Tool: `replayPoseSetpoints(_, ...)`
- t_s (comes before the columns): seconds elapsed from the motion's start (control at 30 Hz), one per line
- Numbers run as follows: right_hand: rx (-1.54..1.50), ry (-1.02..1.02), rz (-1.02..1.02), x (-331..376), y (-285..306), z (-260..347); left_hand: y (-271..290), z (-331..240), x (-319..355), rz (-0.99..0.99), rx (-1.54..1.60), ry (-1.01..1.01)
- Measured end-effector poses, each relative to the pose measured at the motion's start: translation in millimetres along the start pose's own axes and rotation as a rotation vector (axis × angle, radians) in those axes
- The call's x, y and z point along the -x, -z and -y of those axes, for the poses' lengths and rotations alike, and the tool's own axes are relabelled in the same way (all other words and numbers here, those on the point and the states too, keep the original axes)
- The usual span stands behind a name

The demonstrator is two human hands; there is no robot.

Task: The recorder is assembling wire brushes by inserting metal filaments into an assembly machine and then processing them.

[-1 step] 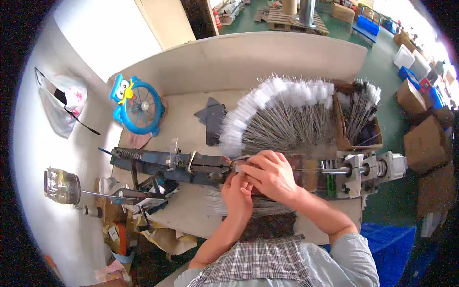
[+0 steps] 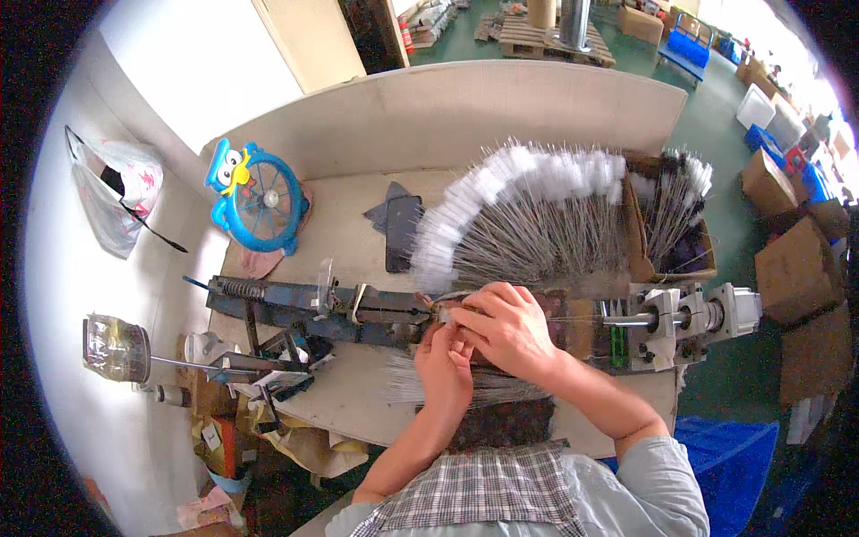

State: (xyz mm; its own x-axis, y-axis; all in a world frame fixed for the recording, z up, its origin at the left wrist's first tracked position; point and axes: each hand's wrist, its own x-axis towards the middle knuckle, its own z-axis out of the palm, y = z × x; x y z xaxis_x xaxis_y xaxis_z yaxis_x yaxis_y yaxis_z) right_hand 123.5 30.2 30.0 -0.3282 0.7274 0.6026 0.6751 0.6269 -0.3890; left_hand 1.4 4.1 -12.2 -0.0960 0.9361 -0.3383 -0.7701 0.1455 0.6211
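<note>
My left hand (image 2: 445, 367) and my right hand (image 2: 512, 329) meet over the middle of a long bench-mounted machine (image 2: 385, 307). The fingers of both are closed in a pinch, tips close together. At the fingertips shows a small whitish piece (image 2: 444, 315); its kind is mostly hidden by the fingers. A thin wire (image 2: 577, 319) runs from beside my right hand to a metal spindle (image 2: 629, 319) on the right. Behind my hands lies a fanned pile of wire brushes (image 2: 537, 210) with white bristle ends. More thin wires (image 2: 407, 380) lie under my left wrist.
A cardboard box (image 2: 637, 228) with dark and white brushes stands right of the pile. A dark phone (image 2: 403, 234) and a blue toy-shaped fan (image 2: 268, 199) lie farther left. A raised board (image 2: 447, 116) edges the table's back. A jar-like weight (image 2: 116, 349) sits at left.
</note>
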Motion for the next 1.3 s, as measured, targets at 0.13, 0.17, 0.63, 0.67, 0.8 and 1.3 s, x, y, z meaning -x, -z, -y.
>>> replayPoseSetpoints(0.13, 0.001, -0.012, 0.005, 0, 3, -2, -5, -2, 3, -0.072, 0.057, 0.073)
replayPoseSetpoints(0.17, -0.020, -0.017, 0.013, -2, 5, 1, -3, -2, 2, -0.065, 0.094, 0.075)
replayPoseSetpoints(0.63, 0.062, -0.078, -0.059, 2, 6, 13, -9, -1, 5, -0.047, 0.089, 0.034)
replayPoseSetpoints(0.67, 0.079, -0.070, -0.068, 3, 8, 12, -12, 0, 5, -0.073, 0.074, 0.006)
replayPoseSetpoints(0.8, 0.075, -0.076, -0.035, 5, 9, 10, -11, -1, 3, -0.068, 0.049, -0.017)
replayPoseSetpoints(1.3, 0.054, -0.055, -0.077, 4, 2, 6, -12, -1, 2, -0.005, 0.023, -0.008)
